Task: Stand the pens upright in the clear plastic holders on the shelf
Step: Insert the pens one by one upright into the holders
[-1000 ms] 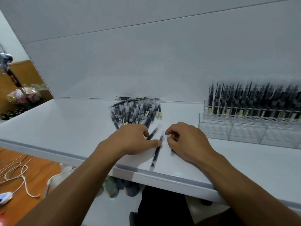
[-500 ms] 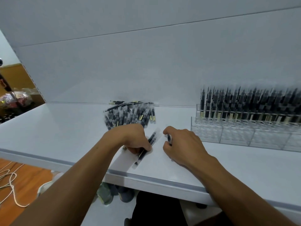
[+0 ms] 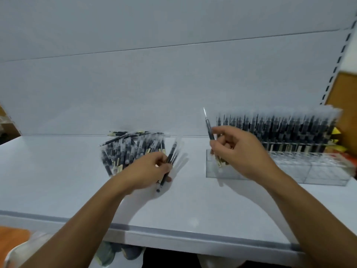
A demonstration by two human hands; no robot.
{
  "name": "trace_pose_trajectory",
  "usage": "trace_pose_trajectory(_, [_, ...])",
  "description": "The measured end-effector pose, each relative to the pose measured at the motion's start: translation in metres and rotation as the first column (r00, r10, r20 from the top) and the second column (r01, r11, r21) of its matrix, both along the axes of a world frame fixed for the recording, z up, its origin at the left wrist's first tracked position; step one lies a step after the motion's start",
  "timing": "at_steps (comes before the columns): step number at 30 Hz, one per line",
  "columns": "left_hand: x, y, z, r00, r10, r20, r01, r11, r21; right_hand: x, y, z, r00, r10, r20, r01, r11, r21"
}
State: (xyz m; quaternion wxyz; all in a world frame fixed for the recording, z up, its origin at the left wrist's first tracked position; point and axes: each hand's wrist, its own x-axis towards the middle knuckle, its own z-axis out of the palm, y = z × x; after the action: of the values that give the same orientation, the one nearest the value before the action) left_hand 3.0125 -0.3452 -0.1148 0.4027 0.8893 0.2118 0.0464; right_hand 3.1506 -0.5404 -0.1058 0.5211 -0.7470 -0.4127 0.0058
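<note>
White shelf [image 3: 58,171] with a loose pile of pens [image 3: 131,149] at the back and the clear holder [image 3: 280,171] to the right, its back rows already full of upright pens. Right hand [image 3: 241,153] pinches one pen [image 3: 208,126] near upright, tip up and leaning slightly left, over the holder's empty front-left corner; left hand [image 3: 148,171] is closed around a small bundle [image 3: 170,161] just right of the pile, long axes running diagonally from near-left to far-right. Best to square the pen vertical over an empty cell, lower it straight, and let go only once seated.
</note>
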Motion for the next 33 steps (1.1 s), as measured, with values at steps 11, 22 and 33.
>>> trace_pose_trajectory(11, [0.07,-0.03,-0.023,0.893,0.118,0.434,0.06,0.925,-0.375,0.048,-0.004,0.005,0.992,-0.071,-0.109,0.081,0.992,0.092])
trace_pose_trajectory(22, [0.082,-0.028,-0.042,0.91,-0.055,0.41,0.202,0.924,-0.324,0.058,0.014,0.001,0.995,0.015,0.098,0.004,0.981,-0.196])
trace_pose_trajectory(33, [0.092,-0.021,-0.049,0.905,-0.129,0.406,0.245,0.937,-0.248,0.064,0.012,-0.002,0.976,-0.079,0.201,0.137,0.946,-0.294])
